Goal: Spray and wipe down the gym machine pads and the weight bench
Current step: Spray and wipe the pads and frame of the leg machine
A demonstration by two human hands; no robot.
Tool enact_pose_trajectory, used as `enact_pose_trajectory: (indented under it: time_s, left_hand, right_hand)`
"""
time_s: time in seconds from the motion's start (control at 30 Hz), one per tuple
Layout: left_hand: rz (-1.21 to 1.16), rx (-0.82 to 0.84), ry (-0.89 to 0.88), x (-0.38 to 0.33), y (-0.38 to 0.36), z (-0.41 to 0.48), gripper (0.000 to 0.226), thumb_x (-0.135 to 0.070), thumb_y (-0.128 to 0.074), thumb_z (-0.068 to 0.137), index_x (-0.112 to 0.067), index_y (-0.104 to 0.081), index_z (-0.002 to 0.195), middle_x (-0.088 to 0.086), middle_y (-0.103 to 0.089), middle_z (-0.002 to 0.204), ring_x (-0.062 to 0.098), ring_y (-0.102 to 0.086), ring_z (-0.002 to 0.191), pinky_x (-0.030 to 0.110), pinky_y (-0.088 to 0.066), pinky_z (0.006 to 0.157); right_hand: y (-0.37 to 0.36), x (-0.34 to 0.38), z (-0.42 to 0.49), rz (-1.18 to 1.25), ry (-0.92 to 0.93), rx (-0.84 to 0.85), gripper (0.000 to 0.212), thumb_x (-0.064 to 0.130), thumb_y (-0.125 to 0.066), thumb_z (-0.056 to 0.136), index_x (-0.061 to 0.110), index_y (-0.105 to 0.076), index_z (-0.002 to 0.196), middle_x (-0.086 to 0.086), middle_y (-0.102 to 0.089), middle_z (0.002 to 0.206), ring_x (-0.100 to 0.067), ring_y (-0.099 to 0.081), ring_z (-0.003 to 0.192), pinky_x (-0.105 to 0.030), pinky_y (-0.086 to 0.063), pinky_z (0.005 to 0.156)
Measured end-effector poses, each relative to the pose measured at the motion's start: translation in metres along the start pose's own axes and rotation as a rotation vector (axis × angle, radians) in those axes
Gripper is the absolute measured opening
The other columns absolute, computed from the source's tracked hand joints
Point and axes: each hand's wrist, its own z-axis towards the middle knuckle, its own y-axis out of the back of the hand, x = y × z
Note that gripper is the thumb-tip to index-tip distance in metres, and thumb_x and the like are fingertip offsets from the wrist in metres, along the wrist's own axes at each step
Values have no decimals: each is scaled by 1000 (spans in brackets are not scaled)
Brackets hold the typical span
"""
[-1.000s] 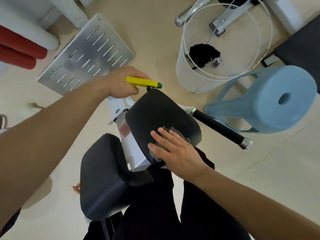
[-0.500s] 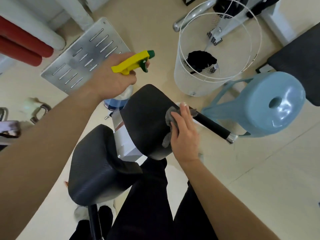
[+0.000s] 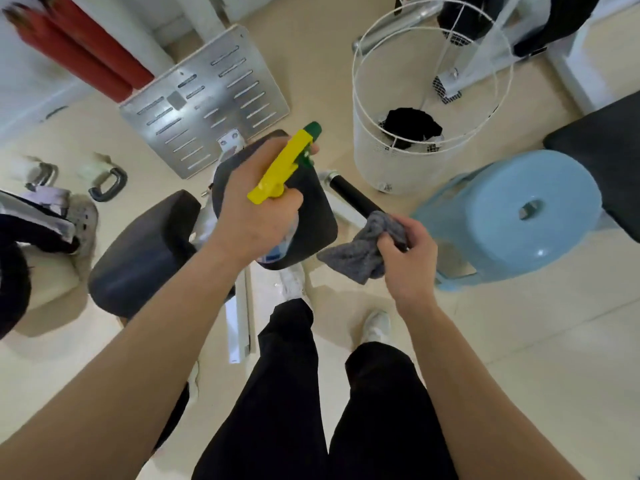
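Observation:
My left hand point(image 3: 256, 209) grips a spray bottle with a yellow and green trigger head point(image 3: 284, 164), held right over the upper black machine pad point(image 3: 313, 216). A second, larger black pad point(image 3: 145, 251) sits lower left of it. My right hand point(image 3: 408, 258) holds a bunched grey cloth point(image 3: 363, 252) just off the right edge of the upper pad, beside the black handle bar point(image 3: 353, 197). Most of the bottle's body is hidden behind my hand.
A white wire basket point(image 3: 391, 157) with a dark item inside stands behind the pad. A light blue plastic stool point(image 3: 519, 216) is at right, a slotted metal footplate point(image 3: 204, 102) at the back, red rollers point(image 3: 79, 46) top left. My legs and shoes stand below.
The right hand lifted the cloth off the upper pad and drew it back to the right. The left hand brought the spray bottle down and right, over the pad. The view pulled back.

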Motion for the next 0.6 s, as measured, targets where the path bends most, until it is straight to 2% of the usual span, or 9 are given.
enact_pose_trajectory:
  time_s: [0.07,0.1,0.2,0.33,0.4,0.47,0.53,0.6]
  left_hand:
    - [-84,-30,127,10,-21,-19,49,15,-54,76,-18,-65,111,-26,-70,98,-2,-59,72,17,-47,76]
    - [-125,-32,188,17,-32,-29,51,18,-54,76,-16,-66,112,-24,-71,101,-3,-59,75,17,-46,78]
    - [-243,-81,395,42,-63,-54,49,18,-55,77,-16,-71,109,4,-74,111,9,-63,91,23,-49,83]
    - [-293,-138,530,58,-101,-77,50,15,-56,79,-26,-71,102,3,-73,112,9,-65,99,22,-51,82]
    - [-302,-191,555,62,-116,-82,52,13,-57,80,-35,-68,97,0,-71,106,14,-64,98,26,-51,81]
    - [-289,-229,592,65,-127,-83,51,11,-58,82,-38,-65,95,-5,-68,98,13,-62,90,28,-50,79]
    - [-258,-240,605,69,-140,-84,42,7,-60,85,-32,-65,100,-5,-66,95,13,-61,86,29,-50,77]
    - [-207,-247,601,69,-152,-85,32,2,-61,89,-24,-64,108,-4,-65,93,18,-62,88,31,-51,78]
  right_hand:
    - [8,2,6,55,-24,-24,24,10,-59,92,25,-64,110,5,-67,103,-6,-66,92,-23,-55,74]
    - [11,0,7,115,-65,-24,21,10,-56,94,27,-63,106,4,-66,102,-7,-66,90,-24,-55,73]
    - [14,-7,11,339,-202,0,16,15,-50,101,25,-61,99,3,-65,97,-9,-65,85,-27,-53,70]
    - [16,-21,11,634,-320,40,11,23,-54,101,15,-61,103,-3,-63,94,-20,-61,88,-34,-51,71]
    - [18,-28,8,634,-321,83,25,28,-63,95,10,-59,112,-7,-61,99,-25,-60,89,-36,-51,68]
    - [19,-34,4,573,-315,92,38,29,-73,84,15,-58,116,-7,-65,105,-27,-65,94,-41,-55,74]
    - [22,-40,1,499,-304,74,44,30,-77,75,23,-60,115,-5,-67,110,-26,-68,101,-45,-57,82]
    - [25,-43,-1,483,-294,39,41,25,-77,77,23,-59,115,-2,-66,108,-22,-68,98,-42,-57,81]
